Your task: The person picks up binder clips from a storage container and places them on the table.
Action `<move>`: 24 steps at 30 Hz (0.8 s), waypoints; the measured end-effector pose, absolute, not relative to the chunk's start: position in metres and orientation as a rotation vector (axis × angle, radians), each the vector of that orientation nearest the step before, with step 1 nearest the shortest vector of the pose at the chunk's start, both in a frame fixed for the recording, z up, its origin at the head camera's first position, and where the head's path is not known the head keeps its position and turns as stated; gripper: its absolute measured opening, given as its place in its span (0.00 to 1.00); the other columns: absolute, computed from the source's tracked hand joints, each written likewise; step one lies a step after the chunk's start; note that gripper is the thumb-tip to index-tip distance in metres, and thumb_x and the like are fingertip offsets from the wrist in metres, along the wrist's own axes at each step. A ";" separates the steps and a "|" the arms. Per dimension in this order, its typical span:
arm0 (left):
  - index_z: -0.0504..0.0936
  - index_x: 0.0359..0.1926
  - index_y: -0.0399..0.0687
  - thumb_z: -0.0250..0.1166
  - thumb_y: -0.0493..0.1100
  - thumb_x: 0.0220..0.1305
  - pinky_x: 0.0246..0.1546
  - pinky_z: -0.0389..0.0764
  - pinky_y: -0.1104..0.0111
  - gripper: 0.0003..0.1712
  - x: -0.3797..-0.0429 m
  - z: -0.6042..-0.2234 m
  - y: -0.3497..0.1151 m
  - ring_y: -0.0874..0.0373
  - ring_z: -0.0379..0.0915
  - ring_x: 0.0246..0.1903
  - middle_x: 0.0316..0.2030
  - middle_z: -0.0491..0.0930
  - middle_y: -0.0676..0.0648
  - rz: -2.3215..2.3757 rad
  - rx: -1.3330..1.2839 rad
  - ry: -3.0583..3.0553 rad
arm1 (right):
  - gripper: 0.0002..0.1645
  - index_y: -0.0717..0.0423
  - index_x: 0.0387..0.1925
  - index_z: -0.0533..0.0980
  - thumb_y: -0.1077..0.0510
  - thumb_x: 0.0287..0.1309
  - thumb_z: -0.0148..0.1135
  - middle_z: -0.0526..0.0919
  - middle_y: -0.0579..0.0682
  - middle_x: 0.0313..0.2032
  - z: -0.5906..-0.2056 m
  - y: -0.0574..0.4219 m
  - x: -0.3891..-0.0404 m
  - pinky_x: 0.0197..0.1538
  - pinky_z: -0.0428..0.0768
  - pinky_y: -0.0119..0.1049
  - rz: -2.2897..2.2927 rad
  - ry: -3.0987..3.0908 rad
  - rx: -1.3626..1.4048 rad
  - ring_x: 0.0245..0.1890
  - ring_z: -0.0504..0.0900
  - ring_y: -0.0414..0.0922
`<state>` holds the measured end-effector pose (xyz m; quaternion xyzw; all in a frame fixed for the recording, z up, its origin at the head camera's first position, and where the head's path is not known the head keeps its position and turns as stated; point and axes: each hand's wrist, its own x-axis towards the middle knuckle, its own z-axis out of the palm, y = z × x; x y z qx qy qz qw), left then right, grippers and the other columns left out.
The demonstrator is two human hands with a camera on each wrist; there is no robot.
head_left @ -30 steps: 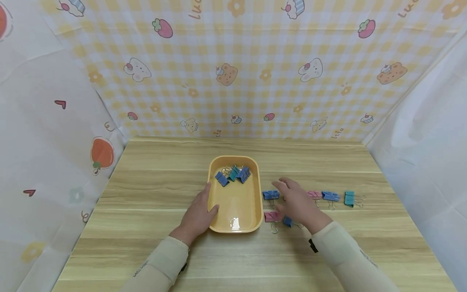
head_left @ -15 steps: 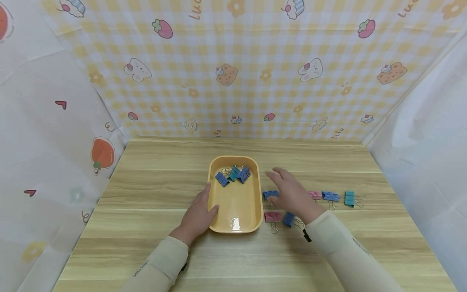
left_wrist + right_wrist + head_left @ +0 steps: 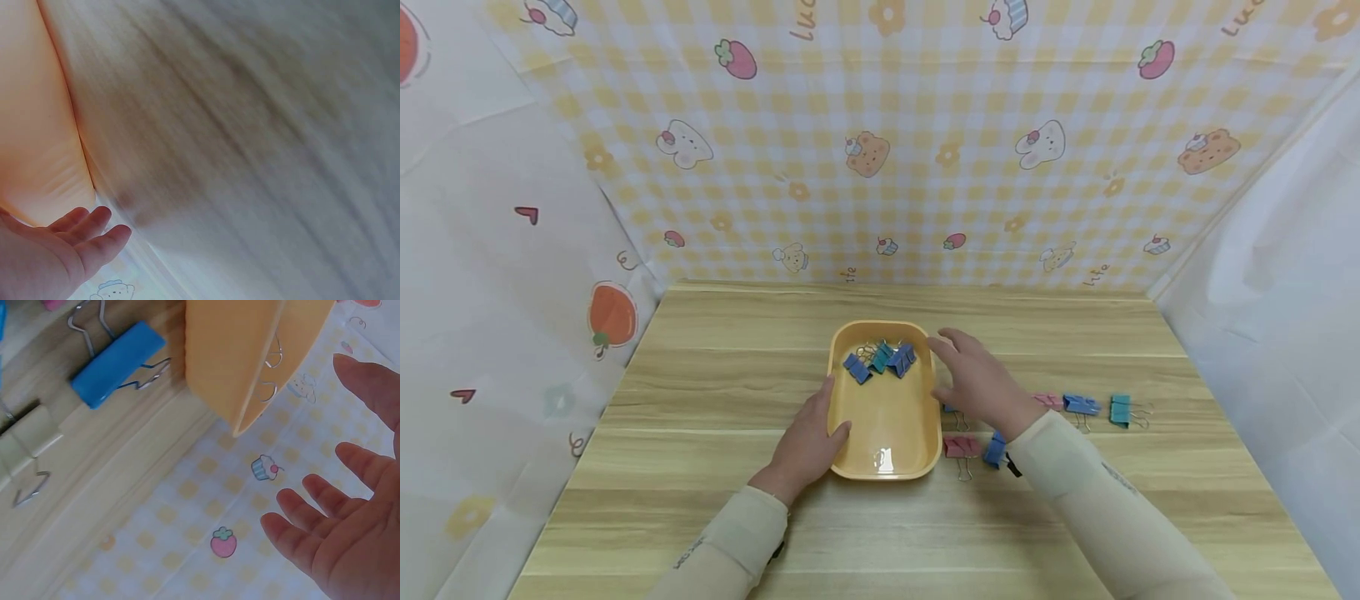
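Note:
My left hand [image 3: 808, 437] lies along the left wall of a yellow tray [image 3: 883, 425], fingers extended outside it and thumb at the rim. Two blue binder clips [image 3: 902, 360] and a teal binder clip [image 3: 881, 357] sit at the tray's far end. Over the right rim, my right hand [image 3: 981, 383] spreads its fingers, and the right wrist view shows nothing in its palm. Beneath it, a blue binder clip [image 3: 117, 364] stands beside the tray, partly hidden in the head view. A cream binder clip [image 3: 28, 440] shows nearby in the right wrist view.
Right of the tray, a pink binder clip [image 3: 962, 447] and another blue one [image 3: 995, 450] lie nearest the person. Farther right are a pink clip [image 3: 1048, 402], a blue clip [image 3: 1082, 405] and a teal clip [image 3: 1120, 410]. A checked cloth [image 3: 917, 167] hangs behind the wooden table [image 3: 730, 350].
My right hand has moved left and away from the person, from over the loose clips to the tray's right rim. The left hand and tray have stayed put.

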<state>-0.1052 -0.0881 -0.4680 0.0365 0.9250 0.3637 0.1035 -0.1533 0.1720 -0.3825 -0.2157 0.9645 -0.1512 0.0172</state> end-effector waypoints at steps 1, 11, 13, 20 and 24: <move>0.42 0.77 0.49 0.58 0.50 0.67 0.66 0.61 0.48 0.46 -0.105 -0.468 -0.088 0.40 0.55 0.69 0.70 0.57 0.35 1.070 0.104 2.725 | 0.45 0.54 0.68 0.65 0.54 0.49 0.75 0.64 0.62 0.67 -0.382 0.170 -0.155 0.62 0.70 0.55 -0.474 2.993 -0.682 0.65 0.65 0.61; 0.43 0.77 0.47 0.58 0.49 0.67 0.65 0.61 0.48 0.46 -0.103 -0.465 -0.089 0.39 0.56 0.68 0.69 0.58 0.33 1.065 0.139 2.754 | 0.43 0.45 0.67 0.64 0.56 0.50 0.73 0.64 0.63 0.66 -0.382 0.152 -0.169 0.55 0.77 0.55 -0.499 2.933 -0.710 0.62 0.69 0.62; 0.43 0.77 0.47 0.59 0.48 0.67 0.65 0.62 0.47 0.46 -0.103 -0.465 -0.089 0.39 0.56 0.68 0.69 0.58 0.33 1.069 0.144 2.757 | 0.41 0.46 0.66 0.65 0.57 0.51 0.72 0.65 0.62 0.66 -0.382 0.149 -0.172 0.53 0.77 0.54 -0.509 2.922 -0.720 0.60 0.70 0.61; 0.43 0.76 0.46 0.59 0.49 0.67 0.65 0.62 0.47 0.46 -0.104 -0.467 -0.089 0.39 0.57 0.68 0.69 0.58 0.33 1.063 0.143 2.764 | 0.40 0.51 0.68 0.65 0.58 0.54 0.69 0.65 0.61 0.65 -0.383 0.139 -0.182 0.54 0.78 0.49 -0.487 2.865 -0.707 0.60 0.70 0.58; 0.44 0.77 0.47 0.58 0.49 0.67 0.65 0.63 0.48 0.46 -0.105 -0.468 -0.089 0.39 0.57 0.67 0.69 0.59 0.33 1.055 0.143 2.767 | 0.40 0.53 0.68 0.66 0.58 0.54 0.70 0.65 0.61 0.65 -0.382 0.133 -0.186 0.56 0.77 0.49 -0.455 2.848 -0.711 0.61 0.70 0.57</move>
